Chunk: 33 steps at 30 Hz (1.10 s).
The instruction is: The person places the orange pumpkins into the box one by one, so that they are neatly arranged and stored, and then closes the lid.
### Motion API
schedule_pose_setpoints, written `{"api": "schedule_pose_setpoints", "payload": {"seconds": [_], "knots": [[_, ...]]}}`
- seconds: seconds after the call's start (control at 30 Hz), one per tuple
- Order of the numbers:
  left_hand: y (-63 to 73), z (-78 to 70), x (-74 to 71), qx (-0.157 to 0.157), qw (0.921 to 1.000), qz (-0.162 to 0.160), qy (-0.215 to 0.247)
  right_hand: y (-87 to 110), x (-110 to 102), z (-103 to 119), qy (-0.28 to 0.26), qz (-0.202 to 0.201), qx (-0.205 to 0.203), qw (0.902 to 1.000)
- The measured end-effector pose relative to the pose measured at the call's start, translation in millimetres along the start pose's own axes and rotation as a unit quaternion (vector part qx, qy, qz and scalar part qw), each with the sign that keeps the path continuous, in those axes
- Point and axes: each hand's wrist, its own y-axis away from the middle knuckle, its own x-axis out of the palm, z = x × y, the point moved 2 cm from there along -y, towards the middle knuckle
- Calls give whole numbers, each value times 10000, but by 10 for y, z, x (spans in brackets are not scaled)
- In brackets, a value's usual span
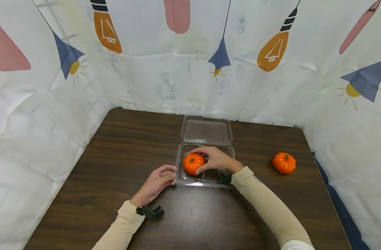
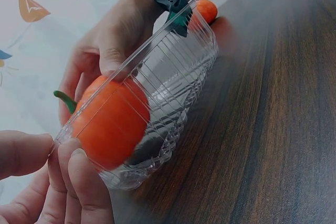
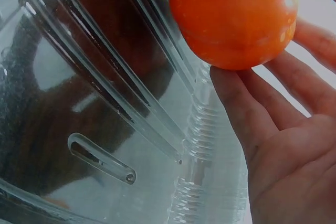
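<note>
An orange toy pumpkin point(image 1: 190, 164) with a green stem sits at the left side of a clear plastic clamshell container point(image 1: 198, 184). My right hand point(image 1: 218, 159) reaches in from the right and holds this pumpkin between thumb and fingers. In the right wrist view, fingertips touch the underside of the pumpkin point(image 3: 233, 19). At the container's left edge is my left hand point(image 1: 156, 183). The left wrist view shows its thumb and fingers point(image 2: 86, 179) pinching the rim. The container's lid point(image 1: 206, 130) lies folded back, away from me.
A second orange pumpkin point(image 1: 284, 163) stands on the dark wooden table point(image 1: 125, 149), right of the container. Behind the table hangs a white printed curtain point(image 1: 178, 83), which also runs along both sides. A black wrist device point(image 1: 150, 212) is strapped at the left wrist.
</note>
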Motion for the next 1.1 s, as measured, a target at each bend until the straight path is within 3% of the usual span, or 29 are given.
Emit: {"api": "schedule_pose_setpoints", "payload": {"seconds": [0.37,0.63,0.87,1.1], "knots": [[-7,-12,14,41,9999,106,-40,24,0,-22,-45,173,199,9996],[-11,-1,18,53,9999,118,-76,51,-6,-60,-473,396,244,9978],[7,-1,23,77,9999,87,-45,143,-83,-23,-821,273,257,9959],[8,13,15,81,10000,-6,-46,228,-197,12,-783,23,242,9966]]}}
